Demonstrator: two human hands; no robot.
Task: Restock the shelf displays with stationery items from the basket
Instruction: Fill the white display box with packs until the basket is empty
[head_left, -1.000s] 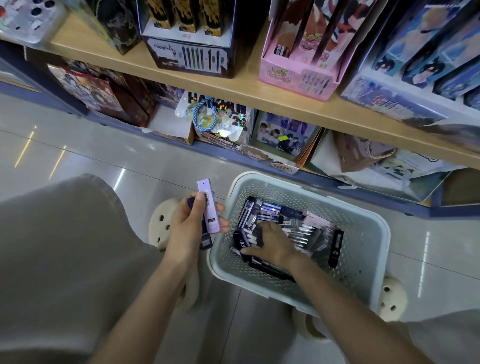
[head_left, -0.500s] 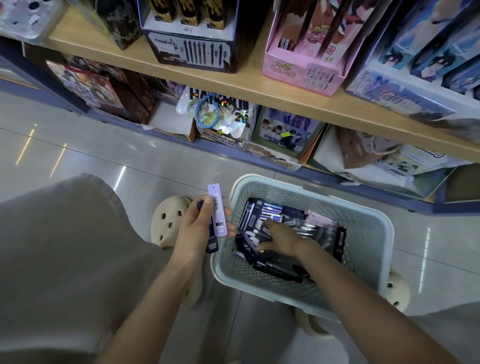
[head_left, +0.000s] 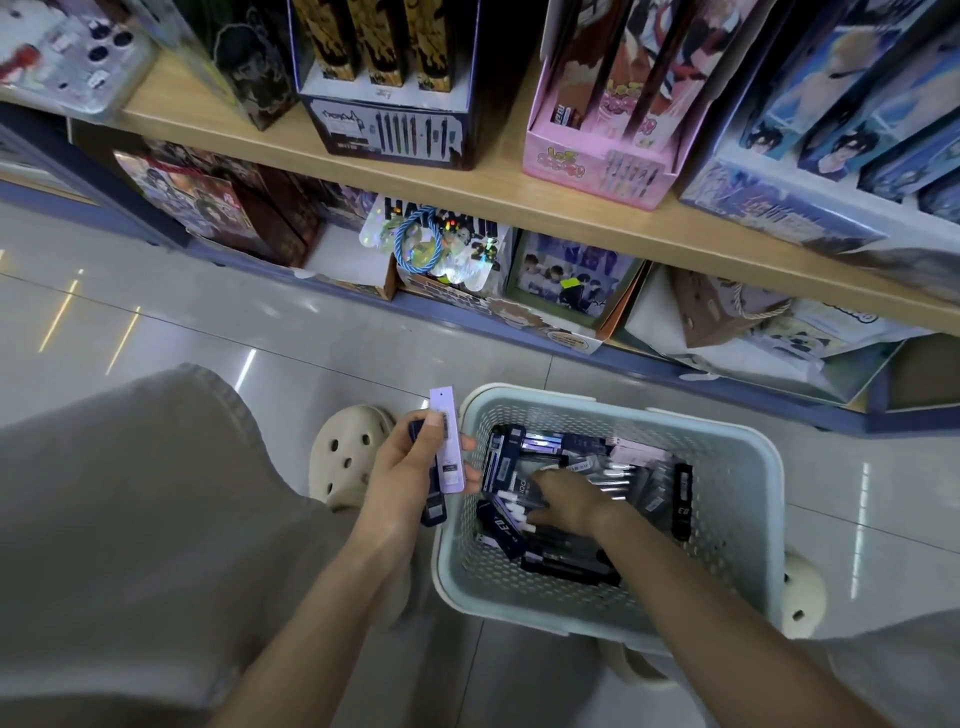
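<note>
A pale green plastic basket (head_left: 737, 525) stands on the floor between my feet, holding several slim stationery packs (head_left: 524, 452), dark blue, black and lilac. My left hand (head_left: 410, 467) sits just left of the basket rim and grips a lilac pack (head_left: 448, 441) together with a dark blue pack (head_left: 434, 512), both upright. My right hand (head_left: 566, 501) reaches down into the basket with its fingers among the packs; whether they hold one is hidden.
A wooden shelf (head_left: 467, 192) runs above, carrying a black pen display box (head_left: 389, 130), a pink display box (head_left: 597, 156) and blue boxes (head_left: 779, 208). Beneath it, the bottom shelf holds bags and cards. Cream clogs (head_left: 348, 457) and grey trouser legs flank the basket on the tiled floor.
My right hand has shifted from the basket's near left corner toward its middle, over the packs. My left hand keeps the same two packs. The view has tilted up slightly.
</note>
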